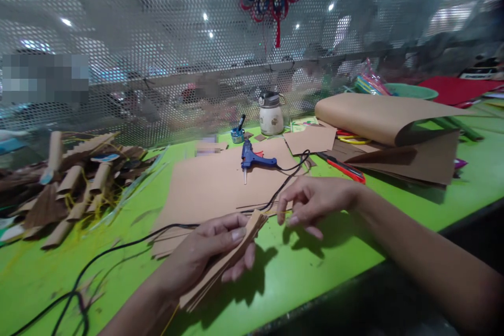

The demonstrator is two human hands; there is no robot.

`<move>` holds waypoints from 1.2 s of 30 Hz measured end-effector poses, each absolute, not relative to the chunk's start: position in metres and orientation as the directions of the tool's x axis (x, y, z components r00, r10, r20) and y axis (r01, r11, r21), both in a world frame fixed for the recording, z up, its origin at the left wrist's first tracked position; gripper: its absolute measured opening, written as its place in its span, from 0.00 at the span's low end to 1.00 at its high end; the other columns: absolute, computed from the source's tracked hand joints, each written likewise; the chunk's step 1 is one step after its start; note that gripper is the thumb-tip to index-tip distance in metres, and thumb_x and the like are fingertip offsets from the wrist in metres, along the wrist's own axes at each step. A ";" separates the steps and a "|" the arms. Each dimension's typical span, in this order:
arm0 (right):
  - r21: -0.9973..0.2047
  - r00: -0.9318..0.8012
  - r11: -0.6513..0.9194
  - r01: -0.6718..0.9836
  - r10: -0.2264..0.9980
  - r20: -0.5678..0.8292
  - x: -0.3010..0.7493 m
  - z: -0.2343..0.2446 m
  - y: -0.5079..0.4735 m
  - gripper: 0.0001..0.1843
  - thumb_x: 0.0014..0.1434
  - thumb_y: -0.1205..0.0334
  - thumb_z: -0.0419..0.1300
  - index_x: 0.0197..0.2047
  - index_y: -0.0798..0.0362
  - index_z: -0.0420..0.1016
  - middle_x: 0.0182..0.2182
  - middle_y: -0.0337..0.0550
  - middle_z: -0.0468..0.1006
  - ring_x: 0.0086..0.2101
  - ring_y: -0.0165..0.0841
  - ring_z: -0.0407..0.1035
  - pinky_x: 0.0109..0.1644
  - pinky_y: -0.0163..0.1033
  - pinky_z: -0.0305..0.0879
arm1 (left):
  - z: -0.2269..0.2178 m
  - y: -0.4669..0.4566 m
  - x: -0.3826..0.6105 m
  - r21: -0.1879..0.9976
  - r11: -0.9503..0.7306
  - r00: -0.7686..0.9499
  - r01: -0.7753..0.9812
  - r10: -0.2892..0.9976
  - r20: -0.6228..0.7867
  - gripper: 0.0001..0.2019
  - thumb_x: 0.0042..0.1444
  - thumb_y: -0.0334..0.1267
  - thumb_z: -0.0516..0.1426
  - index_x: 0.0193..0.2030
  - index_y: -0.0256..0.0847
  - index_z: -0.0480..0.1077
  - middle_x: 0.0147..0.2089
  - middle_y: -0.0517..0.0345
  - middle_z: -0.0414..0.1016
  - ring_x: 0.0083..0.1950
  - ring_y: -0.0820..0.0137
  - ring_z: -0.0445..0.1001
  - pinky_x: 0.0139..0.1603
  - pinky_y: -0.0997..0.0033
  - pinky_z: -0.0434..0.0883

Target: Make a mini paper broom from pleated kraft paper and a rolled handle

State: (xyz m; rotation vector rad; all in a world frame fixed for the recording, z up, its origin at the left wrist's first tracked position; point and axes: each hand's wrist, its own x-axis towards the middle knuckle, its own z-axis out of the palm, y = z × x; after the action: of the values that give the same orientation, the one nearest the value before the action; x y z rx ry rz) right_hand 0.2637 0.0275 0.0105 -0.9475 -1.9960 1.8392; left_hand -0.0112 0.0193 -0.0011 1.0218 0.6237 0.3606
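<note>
Your left hand (214, 241) pinches the folded paper (207, 282) — its length slants toward your right hand (317, 198) — fingers curled, hold unclear.

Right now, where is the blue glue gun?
In the head view, the blue glue gun rests mid-picture on brown paper sheets, beyond the left hand and left of the red cutter.

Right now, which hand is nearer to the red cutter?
Right. The right hand is just short of the red cutter, apart from it; the left hand is farther off, to the left and closer to the body, holding folded paper.
</note>
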 end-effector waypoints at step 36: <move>-0.545 -0.206 0.167 0.822 0.978 -0.011 0.352 0.008 0.039 0.25 0.52 0.39 0.58 0.30 0.56 0.77 0.23 0.41 0.74 0.25 0.31 0.65 0.29 0.36 0.58 | 0.000 -0.004 -0.002 0.924 -0.045 0.844 0.381 0.426 -0.327 0.18 0.60 0.53 0.52 0.39 0.38 0.66 0.31 0.57 0.74 0.27 0.75 0.67 0.29 0.74 0.62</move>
State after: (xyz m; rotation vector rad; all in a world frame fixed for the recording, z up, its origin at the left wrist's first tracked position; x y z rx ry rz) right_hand 0.3516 0.0388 0.0076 -1.7150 -2.1067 0.6353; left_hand -0.0018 -0.0042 0.0004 1.6533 0.6382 0.0406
